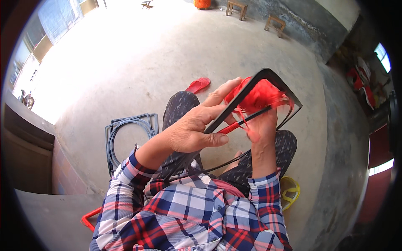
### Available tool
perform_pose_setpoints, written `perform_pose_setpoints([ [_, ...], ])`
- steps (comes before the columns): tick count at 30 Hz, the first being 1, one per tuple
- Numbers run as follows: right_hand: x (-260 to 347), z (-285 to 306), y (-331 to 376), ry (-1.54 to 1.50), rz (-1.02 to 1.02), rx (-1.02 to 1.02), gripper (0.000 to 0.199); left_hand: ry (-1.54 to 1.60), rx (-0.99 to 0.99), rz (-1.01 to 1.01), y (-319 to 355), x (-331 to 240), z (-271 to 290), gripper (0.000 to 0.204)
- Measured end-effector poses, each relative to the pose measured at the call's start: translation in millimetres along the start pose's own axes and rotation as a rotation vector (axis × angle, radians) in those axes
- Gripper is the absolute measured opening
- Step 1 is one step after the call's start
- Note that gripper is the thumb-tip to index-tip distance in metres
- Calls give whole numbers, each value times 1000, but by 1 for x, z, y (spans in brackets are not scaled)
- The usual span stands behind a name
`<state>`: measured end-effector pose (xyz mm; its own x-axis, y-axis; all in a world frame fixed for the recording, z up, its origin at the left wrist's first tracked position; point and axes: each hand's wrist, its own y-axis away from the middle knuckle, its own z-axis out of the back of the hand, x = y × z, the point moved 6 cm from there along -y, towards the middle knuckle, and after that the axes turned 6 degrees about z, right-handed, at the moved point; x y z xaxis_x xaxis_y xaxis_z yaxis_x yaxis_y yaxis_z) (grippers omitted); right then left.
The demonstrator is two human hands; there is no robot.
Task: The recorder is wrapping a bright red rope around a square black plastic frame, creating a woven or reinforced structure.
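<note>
A black frame (273,75) with rounded corners slants up in front of me, and its thin black bars (205,170) run down towards my lap. My left hand (194,127) is closed around one of its bars, thumb on the near side. Red strip winds tightly around part of a thin bar (229,128) beside that thumb. My right hand (264,125) is at the far side of the frame, closed on a loose bundle of red strip (261,95). The bundle and some dangling ends are blurred, and they hide most of the right fingers.
Grey-blue frames and rings (108,144) lie stacked on the floor at my left. A red frame (86,219) shows near my left elbow, a yellow openwork thing (297,193) by my right knee. Beyond are a red slipper (198,85) and two wooden stools (237,6) (275,21).
</note>
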<state>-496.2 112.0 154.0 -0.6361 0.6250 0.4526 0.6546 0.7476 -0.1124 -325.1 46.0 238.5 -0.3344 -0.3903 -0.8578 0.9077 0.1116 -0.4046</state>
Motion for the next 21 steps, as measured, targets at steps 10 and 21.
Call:
perform_pose_setpoints([
  [10,51,-60,102,1,195,767,44,436,-154,429,16,37,24,24],
  [21,60,-18,111,19,31,291,43,517,-212,423,19,49,40,39],
])
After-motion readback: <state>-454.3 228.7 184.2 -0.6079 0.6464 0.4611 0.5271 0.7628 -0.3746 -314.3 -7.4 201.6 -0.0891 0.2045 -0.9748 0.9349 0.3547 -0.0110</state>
